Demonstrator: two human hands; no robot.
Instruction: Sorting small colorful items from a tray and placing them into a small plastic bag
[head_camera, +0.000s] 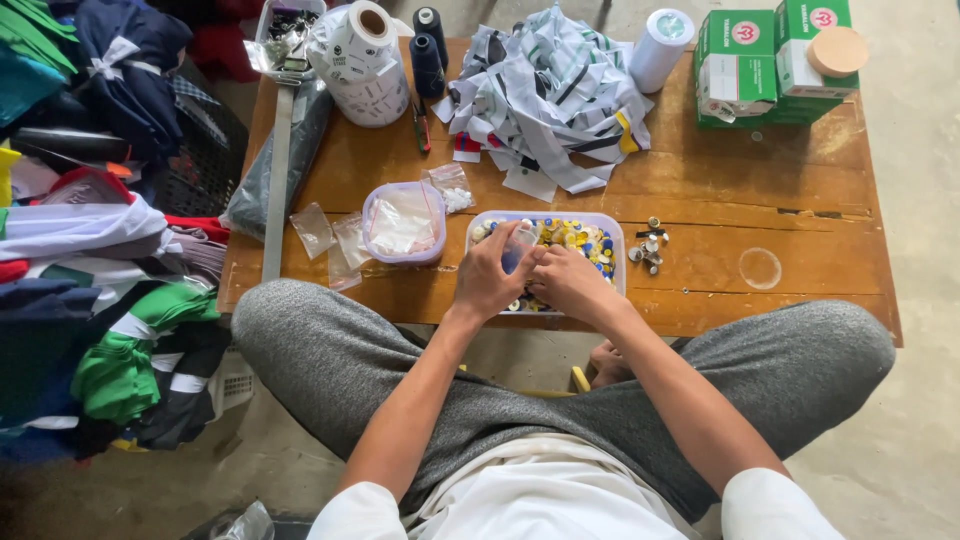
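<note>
My left hand and my right hand meet over a clear plastic box full of small coloured buttons near the front edge of a low wooden table. The left hand pinches a small clear plastic bag above the box. The right hand's fingers curl down into the box beside that bag; what they pinch is hidden. To the left lies the box's purple-rimmed lid with small clear bags on it.
Loose small bags lie left of the lid. Small metal parts sit right of the box. Behind are a heap of striped cloth pieces, label rolls, thread spools and green cartons. Folded garments are piled at the left.
</note>
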